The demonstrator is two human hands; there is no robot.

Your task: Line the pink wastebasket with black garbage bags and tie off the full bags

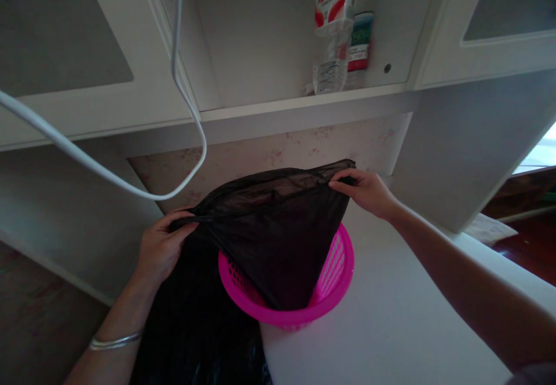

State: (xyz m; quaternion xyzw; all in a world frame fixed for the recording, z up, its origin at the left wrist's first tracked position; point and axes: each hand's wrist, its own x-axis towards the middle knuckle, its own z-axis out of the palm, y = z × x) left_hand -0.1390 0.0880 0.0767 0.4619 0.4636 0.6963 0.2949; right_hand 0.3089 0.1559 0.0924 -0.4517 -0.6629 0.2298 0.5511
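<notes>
A thin black plastic bag is stretched between my two hands, its lower part hanging down inside a pink perforated basket. My left hand pinches the left corner of the bag's upper edge between thumb and fingers. On the other side, my right hand pinches the upper edge near its right corner. The basket stands on a white surface, and the bag hides much of its inside. Beside it on the left lies more black plastic, partly behind my left forearm.
A white cable loops down at the upper left, near my left hand. On the shelf above stand a clear bottle with a red and white label and a can. White cabinet panels flank both sides of the white tabletop.
</notes>
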